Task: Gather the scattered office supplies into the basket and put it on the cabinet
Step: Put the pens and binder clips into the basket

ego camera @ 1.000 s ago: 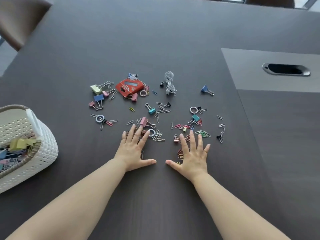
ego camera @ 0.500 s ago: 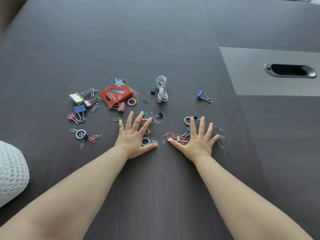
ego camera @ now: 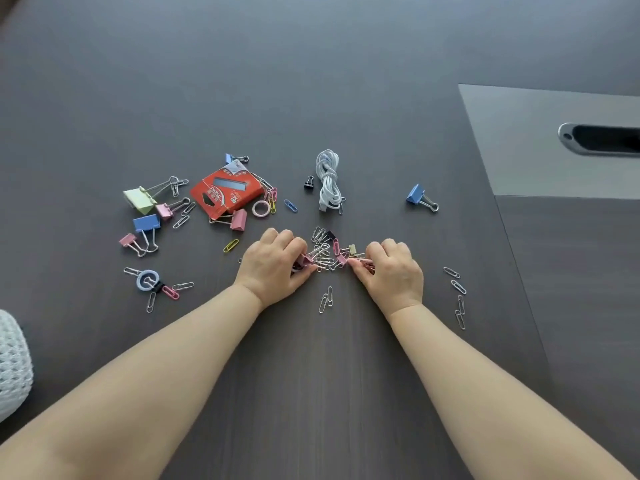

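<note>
The left hand (ego camera: 273, 266) curls its fingers round a pink binder clip (ego camera: 304, 260); the right hand (ego camera: 393, 271) pinches at the pile of paper clips (ego camera: 323, 252), which lies between both sets of fingers. The basket (ego camera: 14, 358) sits well left of them

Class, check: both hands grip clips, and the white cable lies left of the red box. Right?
Not quite. The head view shows the white cable right of the red box; the left hand and right hand do grip clips.
</note>
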A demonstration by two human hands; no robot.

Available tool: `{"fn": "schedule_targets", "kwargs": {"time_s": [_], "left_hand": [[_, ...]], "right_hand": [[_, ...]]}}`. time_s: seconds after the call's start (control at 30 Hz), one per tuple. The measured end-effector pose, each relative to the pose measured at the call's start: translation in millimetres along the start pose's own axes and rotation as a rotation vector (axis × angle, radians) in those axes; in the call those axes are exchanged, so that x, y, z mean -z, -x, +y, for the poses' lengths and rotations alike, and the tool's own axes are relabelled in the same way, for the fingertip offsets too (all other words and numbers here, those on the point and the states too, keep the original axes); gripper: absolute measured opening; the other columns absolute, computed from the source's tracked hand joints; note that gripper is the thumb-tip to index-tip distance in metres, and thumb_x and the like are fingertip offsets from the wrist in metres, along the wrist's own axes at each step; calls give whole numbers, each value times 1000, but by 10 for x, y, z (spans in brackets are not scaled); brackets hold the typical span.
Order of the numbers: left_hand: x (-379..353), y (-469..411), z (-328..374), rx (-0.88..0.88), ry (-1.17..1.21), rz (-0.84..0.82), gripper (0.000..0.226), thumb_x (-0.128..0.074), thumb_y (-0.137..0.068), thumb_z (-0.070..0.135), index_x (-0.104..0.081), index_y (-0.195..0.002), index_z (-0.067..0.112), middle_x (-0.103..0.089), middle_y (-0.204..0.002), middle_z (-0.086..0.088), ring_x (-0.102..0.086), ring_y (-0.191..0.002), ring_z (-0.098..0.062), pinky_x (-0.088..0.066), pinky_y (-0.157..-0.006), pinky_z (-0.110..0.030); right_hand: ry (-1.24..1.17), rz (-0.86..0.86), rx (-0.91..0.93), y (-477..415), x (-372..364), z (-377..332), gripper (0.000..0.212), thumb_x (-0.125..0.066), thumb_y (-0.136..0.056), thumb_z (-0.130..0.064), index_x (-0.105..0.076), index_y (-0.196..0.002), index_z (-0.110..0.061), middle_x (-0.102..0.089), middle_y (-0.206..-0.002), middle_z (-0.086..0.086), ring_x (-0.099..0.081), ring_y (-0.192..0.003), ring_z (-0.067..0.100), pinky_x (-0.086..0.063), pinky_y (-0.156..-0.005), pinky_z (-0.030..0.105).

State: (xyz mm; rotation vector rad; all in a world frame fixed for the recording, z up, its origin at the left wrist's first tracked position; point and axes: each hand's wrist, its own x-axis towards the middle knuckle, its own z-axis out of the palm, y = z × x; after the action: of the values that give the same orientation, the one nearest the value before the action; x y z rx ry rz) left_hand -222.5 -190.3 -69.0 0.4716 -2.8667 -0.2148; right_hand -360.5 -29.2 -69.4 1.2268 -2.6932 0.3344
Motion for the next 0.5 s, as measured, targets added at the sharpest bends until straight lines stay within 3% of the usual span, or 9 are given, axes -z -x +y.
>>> {"fn": "schedule_targets", "kwargs": {"time_s": [0.13, 0.23, 0.27, 0.37, 0.5], "left_hand": [[102, 66, 92, 60, 14, -59, 36, -42, -77, 46, -54, -66, 15, -55, -65, -3, -54, -60, -26, -44, -41, -27], [148, 223, 160, 84, 8, -94, 34, -45, -80, 42, -54, -63, 14, -55, -62, -3, -56, -51, -24, -38, -35, -23], [181, 305, 170, 102, 38, -105, 32, -51, -83, 39, -56, -66, 12, -57, -64, -5, -59, -51, -26, -38, -37, -24], [337, 542, 165, 231, 156, -77, 27, -58, -88, 33, -58, -81, 7, -62, -82, -10, -63, -70, -30, -39, -54, -30], [706, 754, 95, 289, 192, 20, 28, -58, -89, 33, -56, -80, 6, -62, -81, -9, -61, -71, -29, -37, -57, -29]], "right_hand": [[17, -59, 18, 135, 64, -111, 43, -44, -77, -55, -50, -59, -16, -53, -58, 1, -55, -52, 21, -37, -36, 22], [-3, -157, 54, 282, 136, -125, 40, -63, -77, -46, -51, -61, -12, -58, -58, 4, -60, -51, 25, -40, -38, 24], [-39, -196, 46, 306, 196, -145, 38, -65, -80, -43, -54, -66, -9, -62, -63, 7, -63, -57, 28, -43, -43, 28], [-54, -306, -29, 350, 378, -243, 41, -43, -93, -46, -56, -92, -7, -68, -92, 10, -64, -86, 33, -46, -66, 35], [-232, -288, -81, 362, 682, -581, 41, -49, -90, -47, -58, -94, -6, -70, -92, 11, -62, -89, 34, -42, -66, 34]]}}
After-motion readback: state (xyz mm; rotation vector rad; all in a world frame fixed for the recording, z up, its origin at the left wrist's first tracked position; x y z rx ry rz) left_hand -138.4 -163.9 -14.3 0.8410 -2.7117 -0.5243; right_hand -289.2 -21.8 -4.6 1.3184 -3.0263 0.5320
